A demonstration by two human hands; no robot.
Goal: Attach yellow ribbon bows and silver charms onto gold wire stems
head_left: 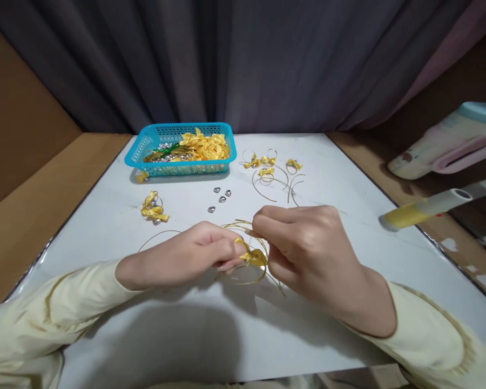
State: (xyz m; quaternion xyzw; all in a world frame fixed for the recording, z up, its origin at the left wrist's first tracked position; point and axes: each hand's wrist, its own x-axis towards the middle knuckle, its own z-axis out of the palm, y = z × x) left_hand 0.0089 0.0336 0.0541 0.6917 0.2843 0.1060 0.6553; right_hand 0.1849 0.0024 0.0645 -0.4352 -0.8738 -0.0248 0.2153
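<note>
My left hand pinches a yellow ribbon bow between thumb and fingers over the middle of the white table. Close on its right, my right hand is closed, its thumb and forefinger pressed together just above the bow on what seems to be thin gold wire; its fingertips partly hide this. Curved gold wires loop around and below the bow. Beyond my hands lie several silver heart-shaped pieces. More loose curved wires rest behind my right hand.
A blue basket at the back left holds yellow bows, silver pieces and a tied wire bundle. Bows with wire rings lie left; others lie back right. A tumbler and a clear-and-yellow roll are at the right edge.
</note>
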